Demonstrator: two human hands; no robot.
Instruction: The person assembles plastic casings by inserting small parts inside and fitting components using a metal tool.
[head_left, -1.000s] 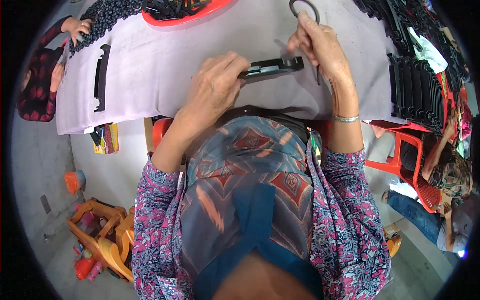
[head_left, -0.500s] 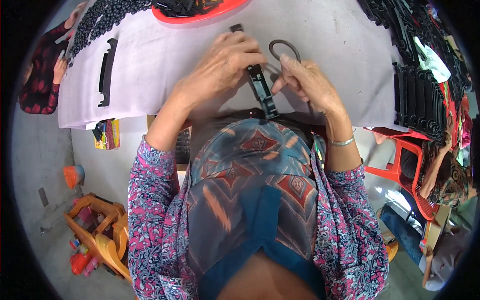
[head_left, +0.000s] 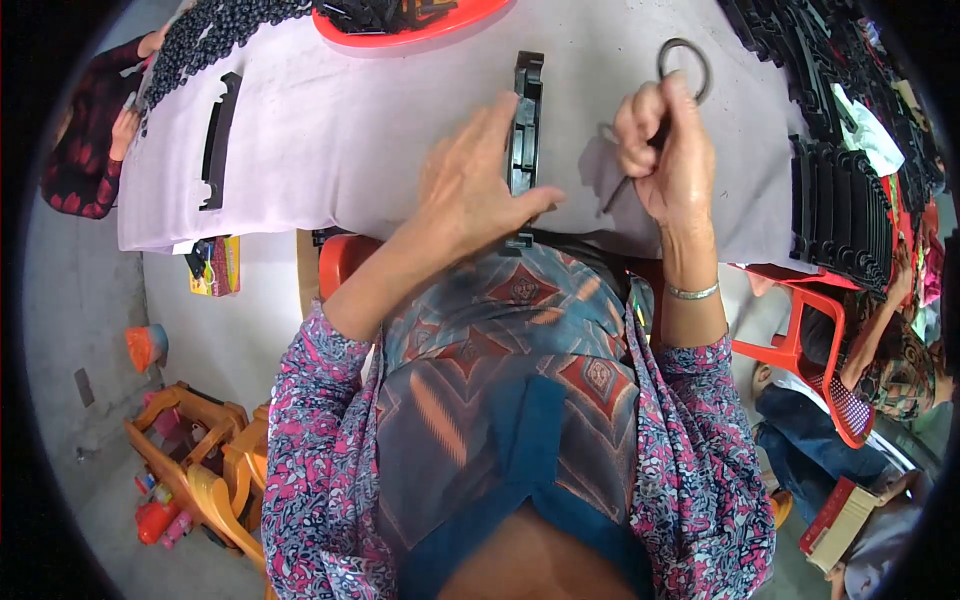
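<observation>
A long black plastic part (head_left: 526,128) lies upright in the picture at the table's near edge, in front of my body. My left hand (head_left: 470,185) is beside it, fingers stretched out and slightly blurred. Its thumb reaches across the lower part of the piece; I cannot tell whether it touches. To the right, my right hand (head_left: 672,155) is closed around a thin dark metal rod with a looped end (head_left: 705,68). The loop sticks out above the fist, and the straight end points down below it.
A similar black strip (head_left: 216,145) lies at left. Black beads (head_left: 205,45) and a red tray (head_left: 420,38) of black pieces are at the far side. Stacked black parts (head_left: 840,205) line the right, near a red chair (head_left: 790,335). Other people are at both sides.
My right hand has moved right and up, away from the black part, still holding the looped rod. My left hand has opened from its grip, and the part now stands straighter.
</observation>
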